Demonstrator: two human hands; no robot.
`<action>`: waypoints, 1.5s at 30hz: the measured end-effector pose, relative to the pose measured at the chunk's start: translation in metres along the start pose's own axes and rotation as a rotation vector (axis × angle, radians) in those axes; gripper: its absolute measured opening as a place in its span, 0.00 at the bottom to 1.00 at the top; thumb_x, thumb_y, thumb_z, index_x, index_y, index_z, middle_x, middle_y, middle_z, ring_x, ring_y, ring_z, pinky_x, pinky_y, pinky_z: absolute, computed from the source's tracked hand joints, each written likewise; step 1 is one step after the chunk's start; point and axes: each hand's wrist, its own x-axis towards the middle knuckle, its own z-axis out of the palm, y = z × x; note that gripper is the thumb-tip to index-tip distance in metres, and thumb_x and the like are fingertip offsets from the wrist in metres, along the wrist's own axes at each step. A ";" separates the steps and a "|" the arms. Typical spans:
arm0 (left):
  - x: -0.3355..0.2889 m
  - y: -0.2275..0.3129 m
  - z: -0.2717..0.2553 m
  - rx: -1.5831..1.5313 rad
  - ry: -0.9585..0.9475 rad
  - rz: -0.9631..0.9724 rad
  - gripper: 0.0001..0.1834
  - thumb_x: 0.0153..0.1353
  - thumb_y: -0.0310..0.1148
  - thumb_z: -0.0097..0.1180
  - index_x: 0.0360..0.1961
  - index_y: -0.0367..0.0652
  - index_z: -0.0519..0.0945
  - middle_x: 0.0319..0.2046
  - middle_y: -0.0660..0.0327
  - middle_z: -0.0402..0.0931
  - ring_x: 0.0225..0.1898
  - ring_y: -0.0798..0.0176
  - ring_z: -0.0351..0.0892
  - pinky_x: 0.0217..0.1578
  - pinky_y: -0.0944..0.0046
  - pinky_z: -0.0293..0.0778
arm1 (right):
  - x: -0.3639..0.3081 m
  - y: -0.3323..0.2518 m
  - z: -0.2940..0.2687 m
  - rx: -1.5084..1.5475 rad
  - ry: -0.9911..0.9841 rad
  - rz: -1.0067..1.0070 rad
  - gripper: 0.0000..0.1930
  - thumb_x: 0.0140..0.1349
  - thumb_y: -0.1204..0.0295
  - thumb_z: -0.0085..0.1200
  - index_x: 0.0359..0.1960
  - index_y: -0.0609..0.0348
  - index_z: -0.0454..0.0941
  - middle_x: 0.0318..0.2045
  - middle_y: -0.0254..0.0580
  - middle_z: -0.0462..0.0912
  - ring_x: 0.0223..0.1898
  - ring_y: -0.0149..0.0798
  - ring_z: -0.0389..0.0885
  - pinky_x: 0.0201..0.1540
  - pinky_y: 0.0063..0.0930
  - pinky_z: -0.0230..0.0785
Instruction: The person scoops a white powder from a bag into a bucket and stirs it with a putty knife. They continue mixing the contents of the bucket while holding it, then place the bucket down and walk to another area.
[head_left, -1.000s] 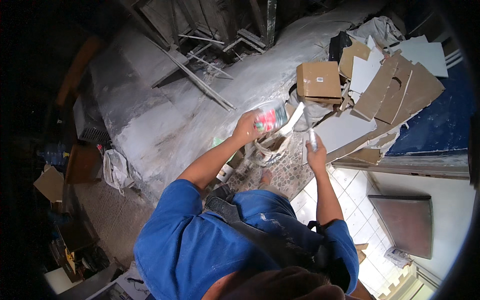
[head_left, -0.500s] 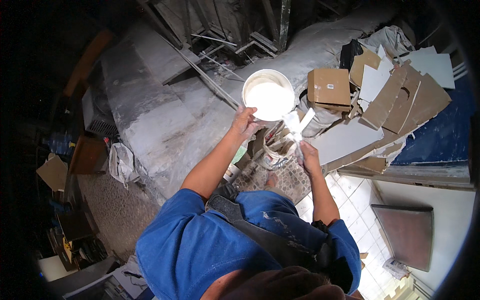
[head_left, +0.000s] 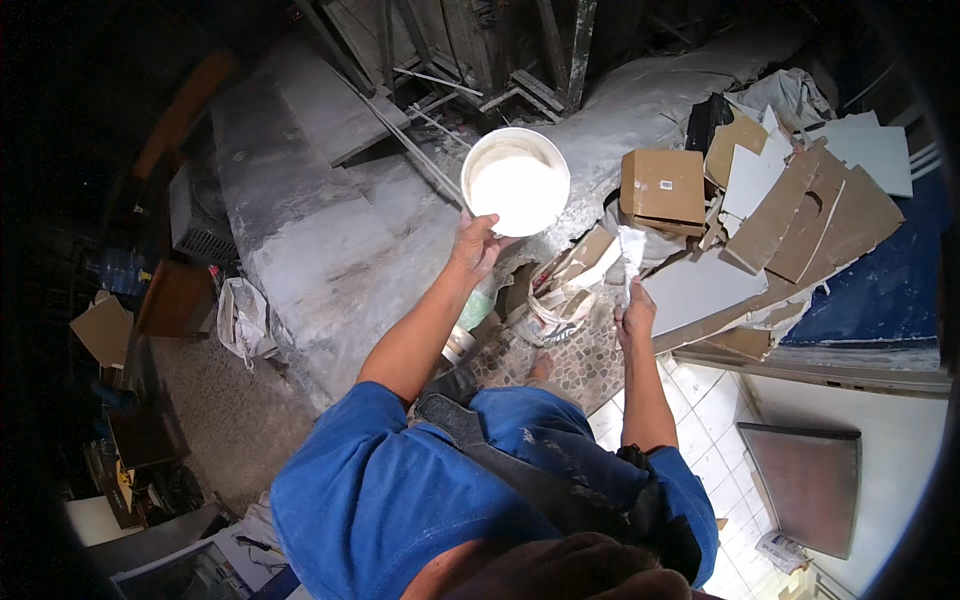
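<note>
My left hand [head_left: 476, 246] grips the near left rim of a round white bucket [head_left: 512, 144], thumb over the edge. Bright white material fills the lower part of it, its texture washed out by glare. To the right, my right hand [head_left: 635, 314] is closed round the handle of what looks like a putty knife [head_left: 631, 252]. White paste coats its upright blade, which is apart from the bucket. Below and between my hands, a container with white strips and scraps [head_left: 560, 318] stands on the pebbled floor.
A dusty grey slab [head_left: 320, 240] spreads beyond my left arm. A cardboard box [head_left: 662, 190] and broken board pieces [head_left: 790, 205] are heaped at the right. Metal framing [head_left: 490, 60] stands at the back. A dark panel [head_left: 805, 485] leans against the white wall.
The bucket has shifted left and slightly nearer in my left hand. My right hand has moved a little to the right, and the knife now stands more upright, farther from the bucket.
</note>
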 end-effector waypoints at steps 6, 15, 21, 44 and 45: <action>0.001 0.003 0.015 0.336 -0.021 0.099 0.45 0.51 0.18 0.70 0.69 0.39 0.60 0.61 0.53 0.74 0.61 0.55 0.77 0.62 0.51 0.76 | -0.016 -0.057 0.037 -0.823 -0.025 -1.161 0.18 0.72 0.62 0.56 0.53 0.63 0.83 0.30 0.49 0.87 0.29 0.51 0.86 0.36 0.41 0.76; 0.014 -0.004 0.028 0.474 -0.072 0.269 0.49 0.47 0.16 0.73 0.70 0.36 0.60 0.64 0.56 0.70 0.65 0.58 0.71 0.67 0.57 0.68 | -0.017 -0.067 0.044 -0.704 -0.452 0.175 0.18 0.73 0.61 0.54 0.49 0.66 0.84 0.26 0.51 0.87 0.31 0.52 0.88 0.38 0.43 0.77; 0.017 0.004 0.018 0.361 0.138 0.146 0.40 0.56 0.27 0.70 0.68 0.45 0.62 0.59 0.55 0.74 0.58 0.57 0.79 0.54 0.51 0.81 | -0.029 -0.028 0.043 -0.673 -0.063 -0.895 0.18 0.73 0.61 0.54 0.52 0.62 0.82 0.29 0.53 0.86 0.34 0.52 0.87 0.40 0.44 0.77; -0.011 0.016 0.023 0.083 -0.085 0.019 0.48 0.63 0.36 0.63 0.78 0.43 0.48 0.62 0.54 0.73 0.58 0.56 0.80 0.56 0.52 0.82 | -0.058 -0.111 0.096 -1.341 -0.055 -1.223 0.19 0.61 0.72 0.62 0.56 0.53 0.83 0.43 0.47 0.79 0.45 0.51 0.78 0.45 0.44 0.74; -0.016 0.017 0.025 0.098 -0.080 0.012 0.49 0.63 0.35 0.62 0.79 0.44 0.46 0.63 0.54 0.72 0.58 0.57 0.80 0.56 0.53 0.82 | -0.056 -0.108 0.096 -1.327 -0.057 -1.260 0.20 0.59 0.73 0.63 0.56 0.53 0.83 0.44 0.47 0.79 0.45 0.51 0.78 0.45 0.43 0.74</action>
